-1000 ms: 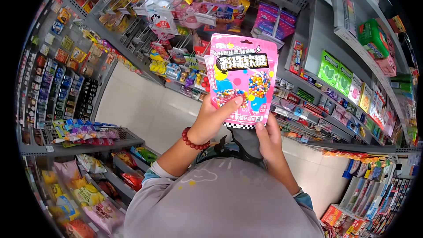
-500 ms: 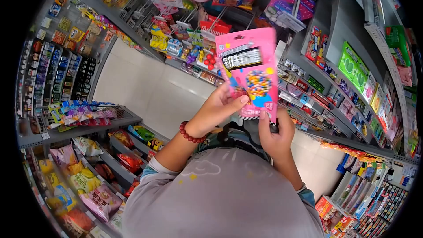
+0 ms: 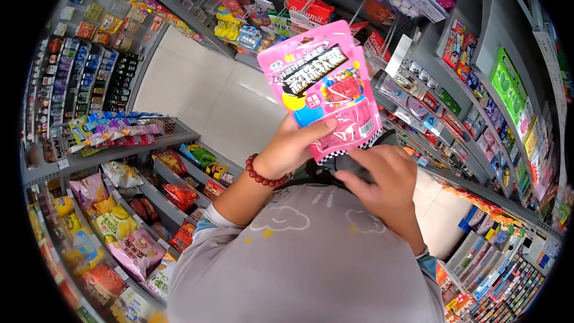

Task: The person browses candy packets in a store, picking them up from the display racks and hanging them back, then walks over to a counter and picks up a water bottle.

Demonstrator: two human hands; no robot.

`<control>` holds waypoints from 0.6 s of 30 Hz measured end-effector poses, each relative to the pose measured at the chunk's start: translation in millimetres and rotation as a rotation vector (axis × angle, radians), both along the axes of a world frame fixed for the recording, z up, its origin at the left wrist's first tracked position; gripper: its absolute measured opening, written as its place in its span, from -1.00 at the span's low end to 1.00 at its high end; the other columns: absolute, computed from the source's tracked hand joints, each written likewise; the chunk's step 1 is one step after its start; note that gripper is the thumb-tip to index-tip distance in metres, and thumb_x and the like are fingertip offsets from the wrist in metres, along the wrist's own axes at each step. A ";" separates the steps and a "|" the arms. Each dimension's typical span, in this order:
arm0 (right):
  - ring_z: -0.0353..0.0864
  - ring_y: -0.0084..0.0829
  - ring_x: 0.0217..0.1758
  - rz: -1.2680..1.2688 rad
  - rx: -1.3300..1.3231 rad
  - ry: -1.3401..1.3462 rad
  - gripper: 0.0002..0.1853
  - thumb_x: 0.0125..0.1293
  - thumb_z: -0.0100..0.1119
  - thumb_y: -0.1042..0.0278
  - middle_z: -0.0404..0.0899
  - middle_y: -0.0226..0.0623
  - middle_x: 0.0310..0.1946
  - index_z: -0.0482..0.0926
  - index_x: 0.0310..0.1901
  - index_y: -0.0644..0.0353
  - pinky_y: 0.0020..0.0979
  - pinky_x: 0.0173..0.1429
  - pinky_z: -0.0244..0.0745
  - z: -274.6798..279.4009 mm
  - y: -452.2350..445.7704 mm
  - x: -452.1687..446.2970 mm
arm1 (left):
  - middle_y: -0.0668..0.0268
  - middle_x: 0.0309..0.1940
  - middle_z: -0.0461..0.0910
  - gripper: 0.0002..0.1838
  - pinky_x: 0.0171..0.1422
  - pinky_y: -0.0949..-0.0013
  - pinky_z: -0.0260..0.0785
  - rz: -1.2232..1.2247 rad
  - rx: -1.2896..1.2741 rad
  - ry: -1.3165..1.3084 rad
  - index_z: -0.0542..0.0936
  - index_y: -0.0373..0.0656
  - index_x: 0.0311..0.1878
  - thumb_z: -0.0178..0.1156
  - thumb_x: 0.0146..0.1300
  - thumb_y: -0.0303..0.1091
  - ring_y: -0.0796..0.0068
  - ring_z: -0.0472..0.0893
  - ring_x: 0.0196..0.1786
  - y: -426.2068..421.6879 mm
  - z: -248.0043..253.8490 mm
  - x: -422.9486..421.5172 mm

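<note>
A pink candy bag [image 3: 287,101] is held up in front of me, tilted to the left. Its face has a black label with white lettering, a picture of colourful candies and a clear lower window with pink pieces behind it. My left hand [image 3: 286,148], with a red bead bracelet [image 3: 261,174] at its wrist, grips the bag's lower left part, the thumb lying across the front. Slightly blurred, my right hand [image 3: 382,176] is at the bag's lower right corner, thumb and fingers apart; whether a fingertip touches the checkered bottom edge, I cannot tell.
Hanging candy bags [image 3: 308,9] fill the rack ahead. Curved grey shelves with green packs [image 3: 508,84] rise at the right. Snack bags [image 3: 134,251] lie in a low display at the lower left. A pale tiled floor [image 3: 197,84] runs between the shelves.
The bag has been turned to its other face, with the clear window, and has shifted left and tilted. My right hand has come off it, from a grip to spread fingers.
</note>
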State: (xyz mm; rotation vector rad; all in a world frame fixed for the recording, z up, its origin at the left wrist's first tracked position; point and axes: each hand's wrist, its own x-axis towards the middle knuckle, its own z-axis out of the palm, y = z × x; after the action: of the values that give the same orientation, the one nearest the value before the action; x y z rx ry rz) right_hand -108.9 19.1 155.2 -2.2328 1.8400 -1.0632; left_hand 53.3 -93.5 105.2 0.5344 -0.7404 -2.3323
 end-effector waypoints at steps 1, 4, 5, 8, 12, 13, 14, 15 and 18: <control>0.53 -0.40 -0.50 -0.068 0.020 -0.153 -0.68 0.02 0.58 0.32 0.55 -0.45 -0.45 0.70 -0.18 0.15 -0.42 -0.39 0.35 -1.7 1.7 -1.0 | 0.24 0.26 0.54 -0.48 0.33 0.22 0.50 -0.005 -0.002 -0.010 0.32 -0.21 0.42 0.20 0.45 -0.50 0.39 0.58 0.27 -0.4 0.7 2.7; 0.51 -0.51 -0.52 -0.191 -0.012 -0.355 -0.73 0.17 0.48 0.46 0.57 -0.38 -0.51 0.63 -0.11 0.22 -0.48 -0.43 0.32 -13.1 4.8 -5.3 | 0.21 0.30 0.50 -0.45 0.39 0.18 0.47 -0.018 -0.003 -0.003 0.29 -0.23 0.44 0.20 0.44 -0.52 0.36 0.55 0.31 -0.5 1.5 6.8; 0.48 -0.59 -0.50 -0.302 0.079 -0.503 -0.70 0.22 0.45 0.46 0.56 -0.39 -0.51 0.59 -0.05 0.23 -0.51 -0.42 0.30 -14.8 7.3 -5.5 | 0.21 0.30 0.50 -0.45 0.39 0.18 0.48 -0.002 -0.025 -0.003 0.29 -0.23 0.44 0.21 0.44 -0.52 0.36 0.55 0.32 0.1 1.7 6.5; 0.41 -0.73 -0.45 -0.415 0.252 -0.681 -0.61 0.33 0.38 0.43 0.55 -0.42 -0.46 0.49 0.13 0.24 -0.56 -0.39 0.27 -21.9 14.1 -9.6 | 0.21 0.30 0.51 -0.45 0.38 0.19 0.48 0.015 -0.061 0.000 0.29 -0.24 0.43 0.22 0.44 -0.51 0.37 0.54 0.32 1.9 2.4 5.7; 0.44 -0.73 -0.32 -0.264 0.393 -0.855 -0.65 0.39 0.32 0.39 0.58 -0.43 -0.32 0.52 0.13 0.28 -0.60 -0.25 0.35 -27.2 14.6 -7.4 | 0.21 0.27 0.54 -0.47 0.36 0.24 0.49 0.004 -0.182 -0.016 0.35 -0.27 0.40 0.26 0.42 -0.48 0.42 0.56 0.28 3.1 2.4 5.9; 0.46 -0.73 -0.27 -0.228 0.408 -0.913 -0.67 0.40 0.32 0.38 0.60 -0.43 -0.30 0.53 0.11 0.29 -0.60 -0.19 0.37 -26.8 15.1 -4.5 | 0.21 0.27 0.54 -0.47 0.36 0.24 0.49 0.004 -0.181 -0.017 0.35 -0.27 0.40 0.26 0.42 -0.48 0.42 0.56 0.28 3.7 2.7 5.2; 0.48 -0.73 -0.23 -0.192 0.422 -0.970 -0.69 0.40 0.32 0.38 0.61 -0.43 -0.28 0.55 0.09 0.30 -0.59 -0.14 0.40 -26.0 15.4 -2.1 | 0.22 0.24 0.57 -0.49 0.33 0.28 0.49 0.012 -0.210 -0.034 0.38 -0.27 0.37 0.28 0.41 -0.47 0.45 0.58 0.25 4.5 3.1 4.3; 0.52 -0.72 -0.17 -0.165 0.435 -1.031 -0.73 0.41 0.31 0.40 0.66 -0.40 -0.21 0.57 0.06 0.31 -0.57 -0.07 0.44 -21.9 15.0 -1.2 | 0.22 0.21 0.59 -0.50 0.31 0.31 0.50 0.020 -0.240 -0.052 0.41 -0.28 0.35 0.30 0.40 -0.46 0.48 0.59 0.22 5.1 3.4 3.6; 0.54 -0.71 -0.11 -0.201 0.440 -1.100 -0.74 0.42 0.29 0.42 0.67 -0.40 -0.16 0.58 0.07 0.32 -0.56 0.00 0.45 -24.3 19.2 -3.9 | 0.27 0.14 0.64 -0.59 0.23 0.37 0.52 0.016 -0.244 -0.106 0.50 -0.29 0.27 0.29 0.43 -0.40 0.55 0.62 0.13 5.5 2.6 1.7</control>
State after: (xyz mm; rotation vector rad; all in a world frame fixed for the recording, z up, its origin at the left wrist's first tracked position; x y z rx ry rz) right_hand -112.8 38.3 130.9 -0.8811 1.5245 -1.3309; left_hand 55.0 -88.0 107.7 0.5547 -1.0495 -2.1716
